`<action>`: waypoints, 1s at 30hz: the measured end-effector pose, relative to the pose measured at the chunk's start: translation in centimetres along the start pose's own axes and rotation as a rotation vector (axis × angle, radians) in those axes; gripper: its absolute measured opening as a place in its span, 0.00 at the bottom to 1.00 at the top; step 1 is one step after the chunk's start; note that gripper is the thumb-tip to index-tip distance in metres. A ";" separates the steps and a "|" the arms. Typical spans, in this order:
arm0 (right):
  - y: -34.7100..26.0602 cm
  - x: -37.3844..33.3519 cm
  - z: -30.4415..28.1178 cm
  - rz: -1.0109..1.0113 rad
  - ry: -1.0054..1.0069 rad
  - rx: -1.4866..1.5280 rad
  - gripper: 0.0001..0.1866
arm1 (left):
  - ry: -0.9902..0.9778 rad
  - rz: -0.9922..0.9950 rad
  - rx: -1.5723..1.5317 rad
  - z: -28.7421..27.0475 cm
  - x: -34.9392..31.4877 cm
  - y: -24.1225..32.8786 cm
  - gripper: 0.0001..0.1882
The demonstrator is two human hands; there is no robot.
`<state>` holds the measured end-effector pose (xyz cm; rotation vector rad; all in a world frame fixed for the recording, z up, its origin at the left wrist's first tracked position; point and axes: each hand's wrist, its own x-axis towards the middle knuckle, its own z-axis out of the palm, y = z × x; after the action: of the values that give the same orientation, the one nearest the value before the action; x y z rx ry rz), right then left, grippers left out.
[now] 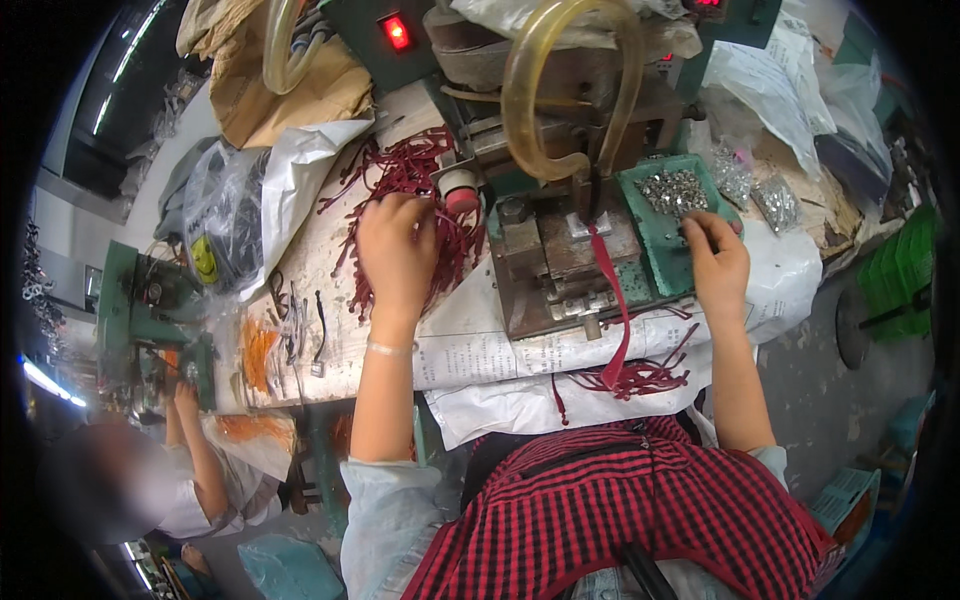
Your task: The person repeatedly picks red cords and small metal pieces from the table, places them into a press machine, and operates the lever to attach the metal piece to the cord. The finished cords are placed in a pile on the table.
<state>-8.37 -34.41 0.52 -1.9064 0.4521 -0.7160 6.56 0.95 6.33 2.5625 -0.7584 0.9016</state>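
My left hand rests on a heap of dark red cords left of a small metal press machine, its fingers curled into the cords. My right hand is at the near edge of a green tray that holds several small silver metal pieces, fingertips pinched together; what they pinch is too small to see. One red strap hangs from the press down over the table's front edge, ending in a bundle of red cords.
A curved yellowish tube arches over the press, with a red indicator light behind. Plastic bags and brown paper lie left; bags of metal pieces right. Another person sits lower left at a green machine.
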 end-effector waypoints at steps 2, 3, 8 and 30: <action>-1.4 -0.2 -0.1 0.066 -0.071 -0.065 0.08 | -0.080 0.058 0.102 4.6 -0.8 -1.7 0.10; -1.3 -0.3 -0.4 0.076 -0.081 -0.104 0.08 | -0.144 0.054 0.146 7.0 -1.9 -3.3 0.09; 1.8 -3.1 -4.7 -0.150 0.155 -0.379 0.08 | -0.033 0.005 -0.117 8.3 -3.2 -5.2 0.09; -11.5 -1.5 5.6 -0.045 -0.197 0.570 0.22 | 0.453 -0.426 -1.016 -4.0 -1.9 9.2 0.05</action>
<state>-5.88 -24.81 8.77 -1.4299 0.0647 -0.5990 -1.92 -3.93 9.17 1.4621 -0.3520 0.6586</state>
